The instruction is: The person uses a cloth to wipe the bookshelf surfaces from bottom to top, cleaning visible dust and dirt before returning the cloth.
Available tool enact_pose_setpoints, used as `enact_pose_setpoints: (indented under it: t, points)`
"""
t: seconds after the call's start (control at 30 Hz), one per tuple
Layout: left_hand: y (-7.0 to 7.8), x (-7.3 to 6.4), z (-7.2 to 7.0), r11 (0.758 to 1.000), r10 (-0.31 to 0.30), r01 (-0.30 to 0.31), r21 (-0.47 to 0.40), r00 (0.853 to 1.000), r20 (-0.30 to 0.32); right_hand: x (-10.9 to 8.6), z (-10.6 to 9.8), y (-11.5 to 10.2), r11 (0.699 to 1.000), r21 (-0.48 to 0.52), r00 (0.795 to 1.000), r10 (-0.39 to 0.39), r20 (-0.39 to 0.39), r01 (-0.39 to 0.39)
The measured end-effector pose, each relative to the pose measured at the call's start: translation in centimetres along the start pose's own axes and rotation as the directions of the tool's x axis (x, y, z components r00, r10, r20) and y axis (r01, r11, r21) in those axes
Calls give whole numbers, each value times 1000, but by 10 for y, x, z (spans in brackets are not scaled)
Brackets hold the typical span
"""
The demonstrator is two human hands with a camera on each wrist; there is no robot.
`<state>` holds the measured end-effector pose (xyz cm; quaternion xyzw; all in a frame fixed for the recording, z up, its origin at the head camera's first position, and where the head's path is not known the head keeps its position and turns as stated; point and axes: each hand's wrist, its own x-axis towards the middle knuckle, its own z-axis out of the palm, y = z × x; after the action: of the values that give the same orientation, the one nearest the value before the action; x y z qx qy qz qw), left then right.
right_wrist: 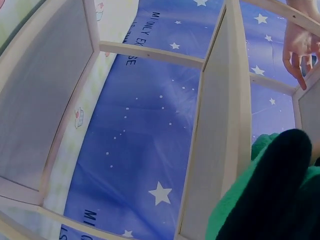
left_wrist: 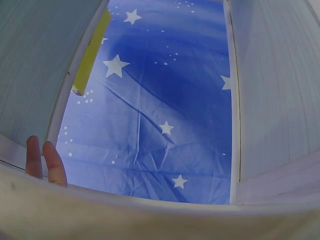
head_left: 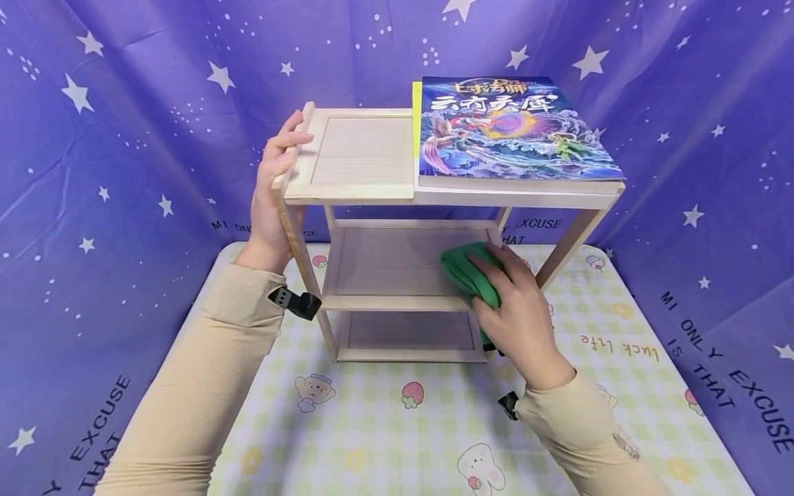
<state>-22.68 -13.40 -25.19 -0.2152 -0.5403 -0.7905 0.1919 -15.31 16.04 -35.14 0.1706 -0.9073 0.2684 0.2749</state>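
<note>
"What's nearest us?"
"Our right hand (head_left: 522,320), pinching the green cloth (head_left: 466,267) at the right end of the middle shelf (head_left: 384,260); farther up, our left hand (head_left: 271,182) grips the side of the rack (head_left: 366,155)."
"What could go wrong?"
"If we push too hard, the rack may tip, spilling the book (head_left: 515,131) it carries on top."

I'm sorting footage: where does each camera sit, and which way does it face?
Head: on the head, facing forward and down at the wooden shelf; left hand, right hand and sleeves show.
Left wrist: worn there, looking through the shelf at the starry curtain; two fingers show.
Right wrist: worn there, looking through the shelf; left hand shows.
Head and right wrist share the green cloth.
</note>
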Motion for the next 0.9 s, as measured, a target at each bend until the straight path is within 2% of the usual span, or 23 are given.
enact_pose_setpoints:
  t: [0.17, 0.33, 0.47, 0.57, 0.7, 0.9]
  points:
    - [-1, 0, 1, 1000, 9, -9, -16, 1000, -1, 2, 2, -1, 995, -101, 996, -6, 91, 15]
    - [0, 0, 0, 1000, 2, -2, 7, 1000, 7, 1, 2, 0, 980, -171, 981, -73, 178, 103]
    - [1, 0, -1, 1000, 2, -2, 12, 1000, 6, -1, 4, 0, 965, -190, 970, -144, 195, 181]
    - [2, -1, -1, 1000, 3, -3, 14, 1000, 7, -1, 6, -1, 960, -196, 970, -168, 174, 202]
    - [2, -1, 0, 1000, -4, 4, 17, 1000, 11, 0, 9, -4, 959, -222, 977, -146, 155, 179]
    - [1, -1, 0, 1000, -6, 6, 17, 1000, 11, 5, 10, -8, 959, -268, 982, -48, 184, 97]
